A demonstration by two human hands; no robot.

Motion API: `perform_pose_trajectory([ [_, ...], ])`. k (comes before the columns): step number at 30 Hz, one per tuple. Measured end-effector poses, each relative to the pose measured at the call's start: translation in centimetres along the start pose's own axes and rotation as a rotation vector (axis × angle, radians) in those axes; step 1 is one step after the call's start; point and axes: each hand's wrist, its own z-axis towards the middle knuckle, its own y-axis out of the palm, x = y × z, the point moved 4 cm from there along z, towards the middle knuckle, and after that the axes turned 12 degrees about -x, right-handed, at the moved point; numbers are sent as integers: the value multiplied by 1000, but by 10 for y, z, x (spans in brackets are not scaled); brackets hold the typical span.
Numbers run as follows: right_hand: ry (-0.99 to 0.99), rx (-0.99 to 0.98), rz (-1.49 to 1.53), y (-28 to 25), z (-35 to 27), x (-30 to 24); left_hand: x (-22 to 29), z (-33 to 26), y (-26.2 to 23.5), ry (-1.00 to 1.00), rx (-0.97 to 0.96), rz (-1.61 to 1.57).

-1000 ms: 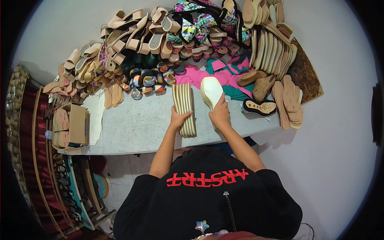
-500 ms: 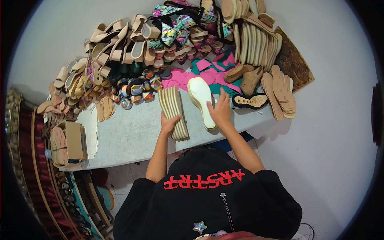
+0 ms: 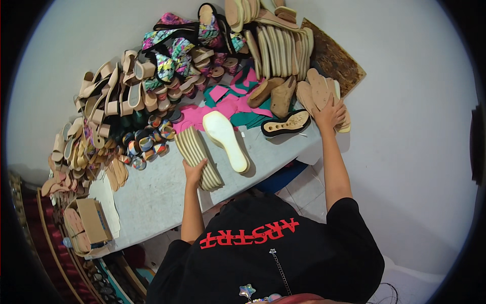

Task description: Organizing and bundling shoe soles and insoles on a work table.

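My left hand (image 3: 193, 172) is closed around the near end of a stack of cream shoe soles (image 3: 192, 147) standing on edge, its thumb over the top. Just right of that, a pale sole (image 3: 226, 139) lies flat on the table, touched by neither hand. At the table's right end my right hand (image 3: 330, 115) rests on a pile of tan insoles (image 3: 315, 91), fingers stretched out over them. Between the pale sole and that hand lies a black-edged sole (image 3: 286, 124) with a row of holes.
Behind stand wooden shoe lasts (image 3: 282, 96), pink and green scraps (image 3: 217, 109), upright soles (image 3: 278, 50) and a brown board (image 3: 334, 55). Heeled sandals (image 3: 119, 91) and floral sandals (image 3: 172, 55) crowd the back left. A cardboard box (image 3: 96, 220) holds insoles at the left end of the grey table (image 3: 152, 197).
My right hand has left the pale sole and moved right onto the tan insoles. My left hand stays on the cream stack. The whole view has shifted and tilted.
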Motion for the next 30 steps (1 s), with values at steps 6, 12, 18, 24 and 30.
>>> perform_pose_trajectory([
  [6,10,-59,-234,22,19,24,-4,0,-3,-30,-17,36],
  [12,-25,-60,-304,25,23,32,1,-1,2,-18,-2,63],
  [18,-92,-94,-258,10,30,34,2,2,5,-8,-19,62],
  [24,-236,3,149,-7,28,25,-2,2,2,-12,-33,6],
  [30,-340,-632,1198,20,19,-13,-3,4,2,-2,-20,1],
])
